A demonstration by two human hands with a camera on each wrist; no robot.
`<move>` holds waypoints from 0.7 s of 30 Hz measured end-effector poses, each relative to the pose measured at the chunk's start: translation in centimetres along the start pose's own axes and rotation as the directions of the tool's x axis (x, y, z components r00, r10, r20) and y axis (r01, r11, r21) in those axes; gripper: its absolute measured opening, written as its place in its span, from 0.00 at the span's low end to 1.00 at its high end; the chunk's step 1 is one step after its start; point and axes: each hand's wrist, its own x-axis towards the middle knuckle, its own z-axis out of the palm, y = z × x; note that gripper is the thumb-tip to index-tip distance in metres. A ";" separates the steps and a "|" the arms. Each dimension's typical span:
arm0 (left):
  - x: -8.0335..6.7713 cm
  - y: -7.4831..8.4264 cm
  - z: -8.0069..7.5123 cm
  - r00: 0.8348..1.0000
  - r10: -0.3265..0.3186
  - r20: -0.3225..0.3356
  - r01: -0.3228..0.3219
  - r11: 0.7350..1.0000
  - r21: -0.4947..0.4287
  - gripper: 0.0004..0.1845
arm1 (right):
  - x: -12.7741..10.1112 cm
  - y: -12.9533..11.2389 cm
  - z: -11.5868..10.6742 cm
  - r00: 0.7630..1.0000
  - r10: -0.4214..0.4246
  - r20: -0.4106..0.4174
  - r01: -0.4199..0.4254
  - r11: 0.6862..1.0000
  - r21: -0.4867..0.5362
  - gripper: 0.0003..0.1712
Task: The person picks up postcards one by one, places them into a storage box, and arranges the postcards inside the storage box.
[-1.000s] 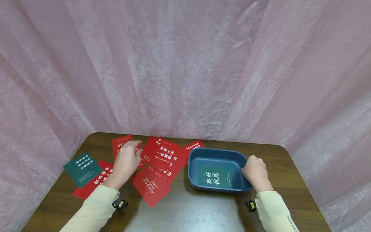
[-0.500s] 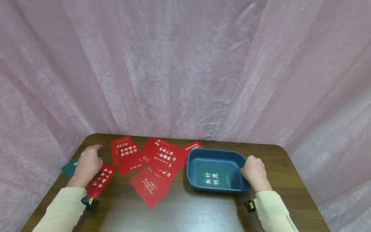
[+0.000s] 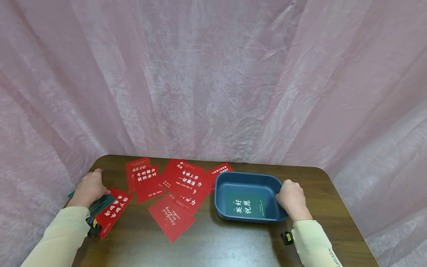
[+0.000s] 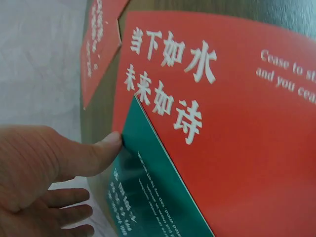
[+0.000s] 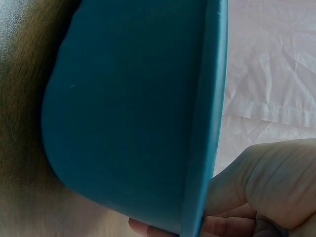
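Observation:
A green card with white print lies partly over a red card at the table's left end. My left hand is above the green card, hiding part of it. In the left wrist view the left thumb touches the card's edge, and the other fingers are held apart from the thumb. My right hand grips the right rim of a blue basin, thumb over the rim and fingers underneath. Inside the basin lies another green card, flat.
Several red cards overlap between the left hand and the basin. One red card lies closer to the front. The wooden table meets a pink curtain at its back edge.
My left hand has moved left from over the red cards and come down to the green card at the left end. The right hand still holds the basin rim.

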 end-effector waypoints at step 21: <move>0.3 -0.5 0.2 0.987 -0.027 0.157 0.023 0.999 0.028 0.67 | 0.1 0.0 -0.2 1.000 -0.012 0.010 0.012 1.000 -0.001 0.14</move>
